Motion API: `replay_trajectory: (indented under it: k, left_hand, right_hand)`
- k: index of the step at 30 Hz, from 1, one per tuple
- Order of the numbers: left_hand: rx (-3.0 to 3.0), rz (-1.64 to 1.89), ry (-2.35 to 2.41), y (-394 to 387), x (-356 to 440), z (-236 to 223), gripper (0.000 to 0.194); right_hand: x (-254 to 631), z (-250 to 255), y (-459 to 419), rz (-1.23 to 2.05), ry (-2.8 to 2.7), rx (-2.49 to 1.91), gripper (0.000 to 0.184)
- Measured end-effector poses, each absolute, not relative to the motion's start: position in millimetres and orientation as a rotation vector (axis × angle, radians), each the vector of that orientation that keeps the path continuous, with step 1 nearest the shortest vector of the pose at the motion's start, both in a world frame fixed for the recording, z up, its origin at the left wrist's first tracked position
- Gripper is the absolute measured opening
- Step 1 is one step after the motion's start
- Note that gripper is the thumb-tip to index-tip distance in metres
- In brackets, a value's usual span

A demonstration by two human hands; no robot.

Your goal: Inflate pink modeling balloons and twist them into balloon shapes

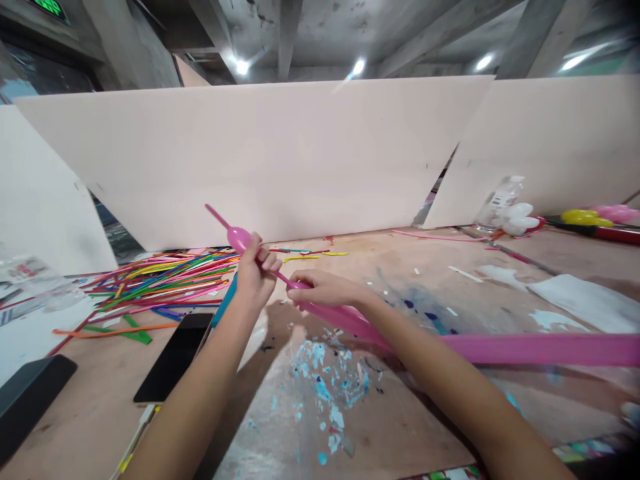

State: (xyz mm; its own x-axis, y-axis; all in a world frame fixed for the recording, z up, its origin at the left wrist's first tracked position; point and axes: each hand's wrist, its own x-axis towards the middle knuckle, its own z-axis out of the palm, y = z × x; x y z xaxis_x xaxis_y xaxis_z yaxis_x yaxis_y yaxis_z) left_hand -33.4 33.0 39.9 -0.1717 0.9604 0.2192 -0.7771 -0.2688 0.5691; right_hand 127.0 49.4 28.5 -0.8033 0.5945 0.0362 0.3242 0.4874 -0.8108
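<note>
A long pink modelling balloon [540, 349] runs from the right edge of the head view to my hands at the middle. My left hand [257, 268] is closed round it just below a small inflated bulb, from which a thin uninflated tip points up and left. My right hand [317, 290] pinches the balloon where it narrows, a short way to the right. Between the hands a thin, twisted-looking stretch of balloon shows. The long inflated part passes beneath my right forearm, which hides some of it.
Many uninflated balloons [165, 280] lie heaped at the left. A black phone [175, 357] and a dark box [35, 400] lie nearer. A clear bottle [500, 203] and a white balloon flower [520, 219] stand back right. Pale panels [280, 160] line the table's far side.
</note>
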Motion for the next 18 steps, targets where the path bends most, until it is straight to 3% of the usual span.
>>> replay_trajectory:
  k: [5,18]
  left_hand:
    - [0.530,1.800,0.270,32.2,-70.8,54.4,0.037]
    - [0.427,1.927,0.267,30.8,-76.6,61.0,0.040]
  right_hand:
    - [140.3,32.6,56.8,1.165,-2.617,-0.930,0.049]
    - [121.6,20.9,47.7,0.880,-2.438,-0.853,0.041]
